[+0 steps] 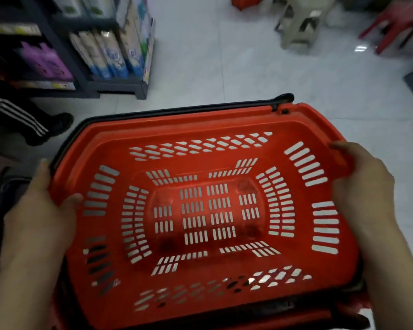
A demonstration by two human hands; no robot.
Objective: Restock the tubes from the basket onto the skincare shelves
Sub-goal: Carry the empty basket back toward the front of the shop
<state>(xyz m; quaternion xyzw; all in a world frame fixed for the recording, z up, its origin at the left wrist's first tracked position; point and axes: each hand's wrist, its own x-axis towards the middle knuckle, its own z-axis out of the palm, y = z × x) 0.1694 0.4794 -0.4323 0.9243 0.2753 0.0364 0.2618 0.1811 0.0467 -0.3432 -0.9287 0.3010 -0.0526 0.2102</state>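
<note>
- The red basket (200,122) is sitting in the middle of the view, held over the floor (248,67), with its open top facing the camera and its slotted bottom and walls showing; pale tiles are showing through the slots.
- The black handle (177,109) is lying folded down along the basket's far rim.
- The left hand (41,210) is grasping the basket's left rim, its thumb hooking over onto the inner wall.
- The right hand (360,186) is grasping the right rim, its fingers wrapping round the edge.
- Under the basket's near edge, a black bar and another strip of red plastic are showing; what they belong to cannot be told.
- A dark shelf unit (119,86) is standing on the floor at upper left, well apart from the basket, carrying white-and-blue packs (110,55) and purple packs (45,60).
- A leg in dark, white-striped trousers (14,115) is standing at the left edge.
- A pale stool (301,22) and a red chair (391,25) are standing at the far upper right.
</note>
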